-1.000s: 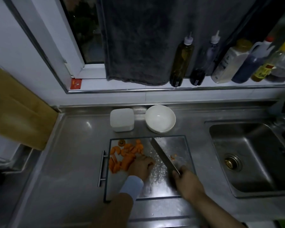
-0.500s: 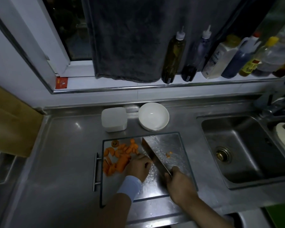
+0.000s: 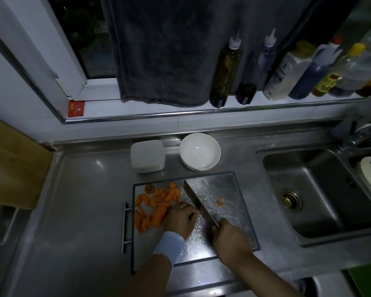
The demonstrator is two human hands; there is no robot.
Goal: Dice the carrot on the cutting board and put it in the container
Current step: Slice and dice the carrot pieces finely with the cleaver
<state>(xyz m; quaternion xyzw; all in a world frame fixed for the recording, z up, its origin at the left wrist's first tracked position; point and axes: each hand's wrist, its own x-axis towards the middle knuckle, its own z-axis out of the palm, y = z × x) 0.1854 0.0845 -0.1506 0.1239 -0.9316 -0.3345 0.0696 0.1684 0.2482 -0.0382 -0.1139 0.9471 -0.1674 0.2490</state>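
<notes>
Your left hand (image 3: 181, 219), fingers curled, holding down the carrot (image 3: 156, 207), cut pieces heaped on the board (image 3: 229, 189) at its left side, your right hand (image 3: 229, 239) clenched round the knife (image 3: 198, 200) handle, blade just beside your left knuckles, container (image 3: 147, 156) just behind the board.

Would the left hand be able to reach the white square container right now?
Probably yes. The left hand holds only carrot pieces, and the container stands just past the cutting board with nothing upright between them.
</notes>
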